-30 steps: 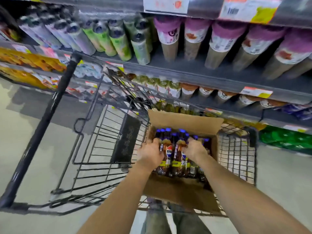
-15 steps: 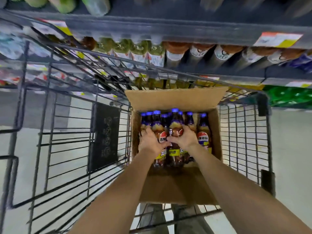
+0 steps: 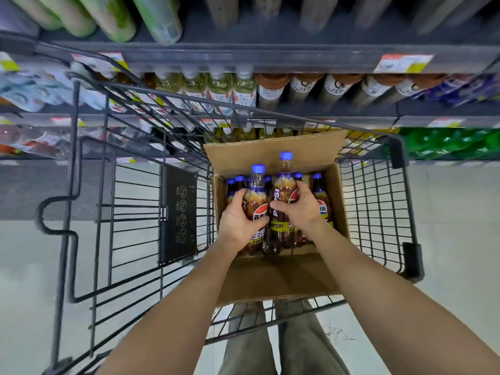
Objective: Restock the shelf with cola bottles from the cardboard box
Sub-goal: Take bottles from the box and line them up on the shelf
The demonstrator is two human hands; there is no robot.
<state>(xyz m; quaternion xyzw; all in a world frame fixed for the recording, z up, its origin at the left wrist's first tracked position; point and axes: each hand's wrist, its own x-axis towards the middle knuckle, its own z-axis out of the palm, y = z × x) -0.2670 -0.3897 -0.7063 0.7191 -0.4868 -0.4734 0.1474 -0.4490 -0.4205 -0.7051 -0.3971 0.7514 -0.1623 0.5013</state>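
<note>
**Left grip**: fingers and thumb curled round the labelled middle of the first cola bottle. The bottle is blue cap up, near upright, leaning slightly toward the shelf. Its cap stands above the caps of the bottles left in the box.

**Right grip**: wrapped round the second cola bottle, thumb across the label face. This bottle is just beside the first. Whether the two bodies touch cannot be told. Its cap is the highest of all.

**Cardboard box**: open, far flap standing up, near flap folded out toward the person. It sits in the right part of the shopping cart, close to the right wire wall. The lower ends of both held bottles lie within the box opening.

**Remaining bottles**: blue-capped and upright, packed along the far and right sides of the box. The count is not clear.

**Shopping cart**: dark wire, with a black placard on an inner panel left of the box.

**Shelf**: dark tiers beyond the cart.
- Middle tier: pale tea bottles and brown-capped bottles.
- Lower right: green bottles.
- Front edge: a price tag.
- Top tier: goods blurred.

**Floor**: pale. The person's trouser legs show below the cart's near edge
</note>
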